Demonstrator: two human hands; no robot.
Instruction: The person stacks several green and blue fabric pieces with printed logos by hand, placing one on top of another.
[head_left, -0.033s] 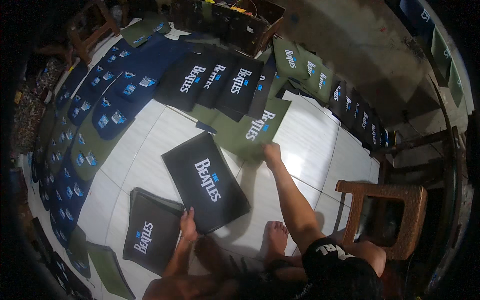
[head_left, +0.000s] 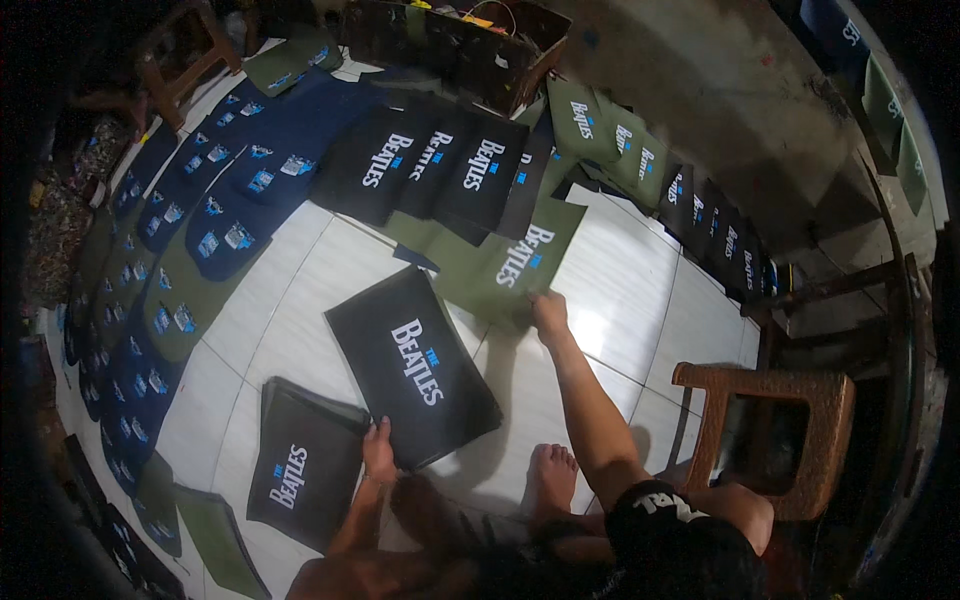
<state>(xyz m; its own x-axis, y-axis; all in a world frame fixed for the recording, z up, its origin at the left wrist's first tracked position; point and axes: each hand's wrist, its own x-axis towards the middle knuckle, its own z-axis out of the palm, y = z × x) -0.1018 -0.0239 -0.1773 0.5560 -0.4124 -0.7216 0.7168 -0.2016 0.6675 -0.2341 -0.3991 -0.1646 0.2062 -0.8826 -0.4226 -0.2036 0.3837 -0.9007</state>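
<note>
My left hand point(head_left: 378, 450) grips the near edge of a stack of black printed fabric panels point(head_left: 385, 320), thumb on top, and holds it tilted above the floor. My right arm reaches forward, and my right hand point(head_left: 548, 316) pinches the near corner of an olive-green printed panel point(head_left: 557, 232). That panel's far side lies by several overlapping black panels point(head_left: 470, 205) on the floor. Left of my left hand lies another pile of dark panels point(head_left: 330, 465) with the same white and blue lettering.
Navy panels point(head_left: 225, 265) with small blue prints spread along the left. More green panels point(head_left: 575, 135) and black panels point(head_left: 672, 215) line the far right. A brown stool point(head_left: 830, 440) stands at my right, and a dark box point(head_left: 440, 45) at the back. White tiles point(head_left: 280, 300) cover the floor.
My right hand and the green panel have shifted very slightly to the right and nearer. My left hand and its stack have hardly moved.
</note>
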